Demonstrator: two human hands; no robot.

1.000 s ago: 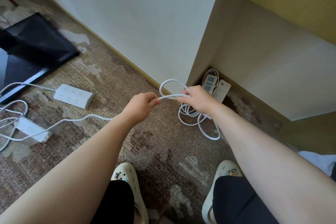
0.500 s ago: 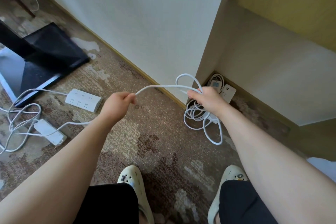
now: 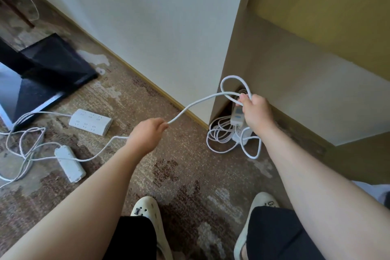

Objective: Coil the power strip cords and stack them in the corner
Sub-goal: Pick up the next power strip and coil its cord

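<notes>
Carpeted corner: left hand (image 3: 146, 136) drew cord (image 3: 196, 104) farther out.

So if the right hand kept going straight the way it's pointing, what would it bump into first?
Probably the wall of the alcove just past the right hand, above the coiled cords in the corner, though depth is hard to judge.

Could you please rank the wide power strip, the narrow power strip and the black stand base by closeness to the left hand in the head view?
From the left hand:
1. Wide power strip, on the carpet just to its left.
2. Narrow power strip, lower left, its cord running to the hand.
3. Black stand base, far upper left by the wall.
</notes>
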